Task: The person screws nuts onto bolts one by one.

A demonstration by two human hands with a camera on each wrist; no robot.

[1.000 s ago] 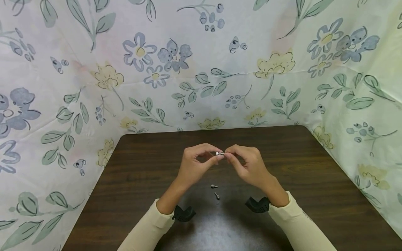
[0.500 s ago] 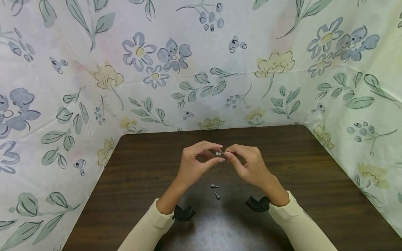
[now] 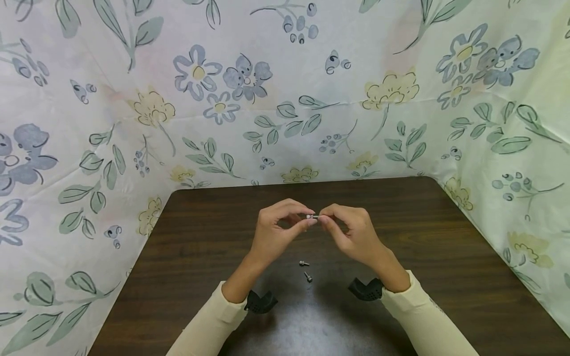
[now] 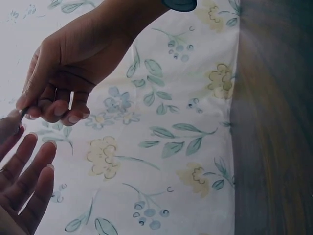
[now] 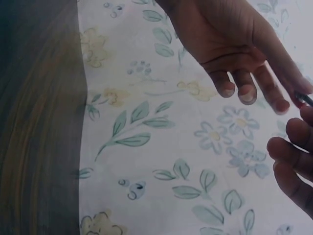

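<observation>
A small metal bolt [image 3: 310, 216] is held level between both hands above the table, its wider head end toward the left. My left hand [image 3: 277, 228] pinches that head end between thumb and index finger. From the other side, my right hand [image 3: 352, 231] pinches the thin shank with thumb and fingertips. Only a dark sliver of the bolt [image 5: 304, 98] shows in the right wrist view; the fingers cover most of it. On the table nearer the body lie two similar bolts, one bolt [image 3: 304, 263] pointing right and another bolt [image 3: 308, 277] lying at a slant.
The dark wooden table [image 3: 213, 237] stands against a flower-patterned cloth [image 3: 285, 148], which rises at the back and both sides. Black wrist mounts, a left mount [image 3: 261, 302] and a right mount [image 3: 365, 290], sit at the cream sleeve cuffs.
The left thumb and index finger spread off the bolt head half a second ago and have now closed on it again. The right hand and the loose bolts stay in place.
</observation>
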